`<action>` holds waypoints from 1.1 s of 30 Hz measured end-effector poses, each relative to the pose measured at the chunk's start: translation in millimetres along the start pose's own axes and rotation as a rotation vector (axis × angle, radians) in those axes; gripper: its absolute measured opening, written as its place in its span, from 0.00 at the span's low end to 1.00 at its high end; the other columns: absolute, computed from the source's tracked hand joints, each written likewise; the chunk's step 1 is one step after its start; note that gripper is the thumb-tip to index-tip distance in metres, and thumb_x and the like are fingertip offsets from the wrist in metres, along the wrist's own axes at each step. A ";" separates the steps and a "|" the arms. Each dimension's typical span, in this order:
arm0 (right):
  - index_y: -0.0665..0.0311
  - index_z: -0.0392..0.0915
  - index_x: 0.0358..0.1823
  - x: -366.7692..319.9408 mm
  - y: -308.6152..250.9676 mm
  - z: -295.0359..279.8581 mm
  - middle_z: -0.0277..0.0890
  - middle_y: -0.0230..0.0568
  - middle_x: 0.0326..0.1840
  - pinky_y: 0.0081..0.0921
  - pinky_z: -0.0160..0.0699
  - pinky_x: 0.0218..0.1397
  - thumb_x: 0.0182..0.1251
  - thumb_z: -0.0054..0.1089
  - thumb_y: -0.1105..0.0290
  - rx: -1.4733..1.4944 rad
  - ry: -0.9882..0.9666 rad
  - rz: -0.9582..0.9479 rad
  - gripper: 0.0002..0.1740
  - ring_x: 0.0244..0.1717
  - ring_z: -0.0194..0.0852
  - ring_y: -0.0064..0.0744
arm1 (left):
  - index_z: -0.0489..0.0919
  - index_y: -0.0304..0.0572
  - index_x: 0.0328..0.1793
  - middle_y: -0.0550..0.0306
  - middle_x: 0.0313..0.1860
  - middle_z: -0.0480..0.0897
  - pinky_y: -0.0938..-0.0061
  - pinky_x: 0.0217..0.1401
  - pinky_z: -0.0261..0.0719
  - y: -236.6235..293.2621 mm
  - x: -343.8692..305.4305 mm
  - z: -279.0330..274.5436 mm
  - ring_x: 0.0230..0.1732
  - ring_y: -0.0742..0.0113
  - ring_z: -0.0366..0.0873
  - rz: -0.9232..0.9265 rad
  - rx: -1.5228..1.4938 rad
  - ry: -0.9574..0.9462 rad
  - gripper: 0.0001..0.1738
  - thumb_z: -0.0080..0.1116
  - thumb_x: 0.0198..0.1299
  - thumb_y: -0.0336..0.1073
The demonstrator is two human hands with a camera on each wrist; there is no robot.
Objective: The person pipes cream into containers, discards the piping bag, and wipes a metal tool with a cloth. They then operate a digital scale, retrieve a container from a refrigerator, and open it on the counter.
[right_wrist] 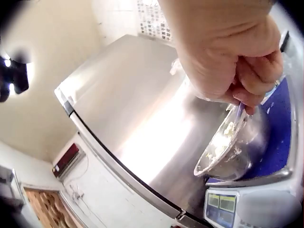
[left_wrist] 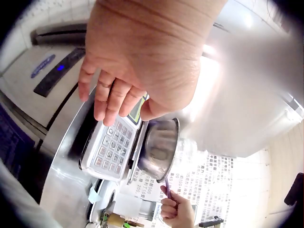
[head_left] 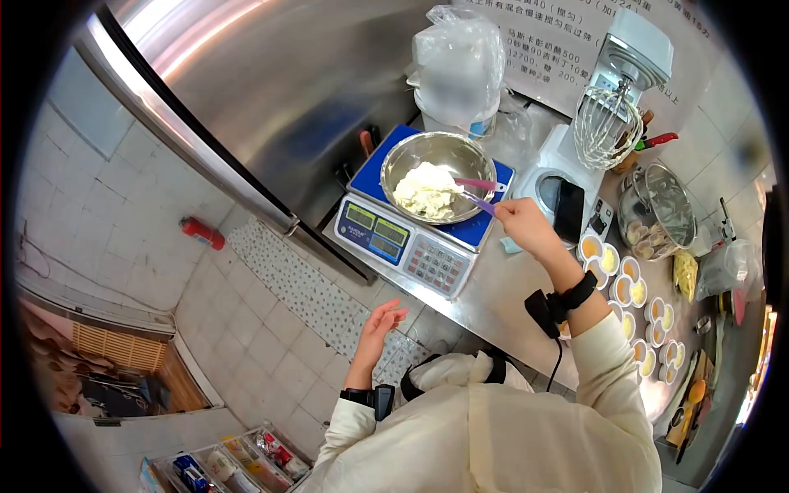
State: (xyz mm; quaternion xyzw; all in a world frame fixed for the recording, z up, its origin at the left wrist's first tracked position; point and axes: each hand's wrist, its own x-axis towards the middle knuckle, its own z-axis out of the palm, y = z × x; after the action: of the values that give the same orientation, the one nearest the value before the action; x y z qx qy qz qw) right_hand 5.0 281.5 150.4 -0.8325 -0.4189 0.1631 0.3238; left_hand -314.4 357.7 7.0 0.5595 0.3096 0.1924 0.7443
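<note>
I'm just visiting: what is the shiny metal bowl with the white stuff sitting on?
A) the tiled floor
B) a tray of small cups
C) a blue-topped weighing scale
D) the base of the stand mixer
C: the metal bowl stands on the blue platform of the weighing scale, whose displays and keypad face the person, while the right hand holds a purple utensil at the bowl's rim.

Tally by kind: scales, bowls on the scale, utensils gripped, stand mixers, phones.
Scale: 1
Bowl on the scale: 1
Purple utensil in right hand: 1
Stand mixer: 1
Phone: 1
Total: 5
</note>
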 end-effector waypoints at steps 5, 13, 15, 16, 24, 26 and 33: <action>0.66 0.80 0.31 1.5 11.8 -2.5 0.73 0.53 0.17 0.36 0.70 0.28 0.60 0.49 0.67 0.241 0.085 0.061 0.12 0.20 0.72 0.47 | 0.66 0.40 0.63 0.56 0.53 0.77 0.78 0.54 0.66 0.3 -1.8 -1.7 0.52 0.73 0.72 0.010 -0.005 0.023 0.23 0.43 0.67 0.44; 0.57 0.77 0.43 -16.6 -1.8 1.9 0.68 0.38 0.16 0.32 0.71 0.19 0.54 0.55 0.69 -0.697 0.461 -0.520 0.14 0.17 0.73 0.36 | 0.67 0.40 0.62 0.54 0.52 0.77 0.74 0.58 0.67 -2.5 1.9 1.0 0.53 0.69 0.73 -0.006 0.033 0.025 0.22 0.43 0.67 0.44; 0.55 0.76 0.45 -16.7 -1.7 3.6 0.67 0.38 0.16 0.31 0.72 0.19 0.53 0.55 0.69 -0.739 0.457 -0.621 0.15 0.17 0.73 0.36 | 0.67 0.40 0.62 0.54 0.52 0.77 0.74 0.58 0.67 -2.1 2.5 2.7 0.53 0.69 0.73 0.005 0.041 0.016 0.22 0.44 0.67 0.43; 0.56 0.77 0.44 -17.7 -4.9 2.4 0.69 0.39 0.17 0.31 0.72 0.19 0.54 0.55 0.69 -0.702 0.435 -0.590 0.14 0.17 0.73 0.35 | 0.67 0.40 0.62 0.54 0.52 0.77 0.74 0.58 0.67 -2.4 2.2 3.2 0.53 0.69 0.73 0.017 0.049 0.009 0.22 0.44 0.67 0.43; 0.61 0.80 0.44 1.0 13.3 -1.6 0.70 0.37 0.14 0.22 0.62 0.18 0.61 0.53 0.67 0.003 0.100 -0.154 0.12 0.14 0.64 0.24 | 0.67 0.40 0.62 0.55 0.52 0.78 0.78 0.55 0.66 -11.8 2.3 -2.9 0.52 0.71 0.73 0.023 0.026 -0.003 0.21 0.45 0.66 0.40; 0.66 0.78 0.46 -0.3 8.1 -9.9 0.67 0.29 0.14 0.19 0.57 0.20 0.63 0.52 0.66 0.533 -0.150 0.323 0.15 0.16 0.59 0.17 | 0.67 0.40 0.62 0.55 0.52 0.78 0.78 0.55 0.66 -12.7 -0.1 -4.1 0.52 0.71 0.73 0.026 0.016 0.008 0.21 0.45 0.66 0.40; 0.60 0.79 0.43 -15.2 13.7 -10.1 0.74 0.54 0.24 0.33 0.69 0.28 0.61 0.53 0.64 0.048 0.312 -0.150 0.13 0.25 0.76 0.46 | 0.68 0.40 0.61 0.55 0.51 0.78 0.78 0.54 0.66 -13.9 -4.3 -5.2 0.50 0.72 0.72 0.011 0.031 0.048 0.19 0.43 0.67 0.38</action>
State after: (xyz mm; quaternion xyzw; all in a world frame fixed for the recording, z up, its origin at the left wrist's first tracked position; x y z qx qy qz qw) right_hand 9.5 259.2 148.6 -0.8062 -0.4205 0.0170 0.4158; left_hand -321.9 354.5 -6.2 0.5681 0.3271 0.2049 0.7268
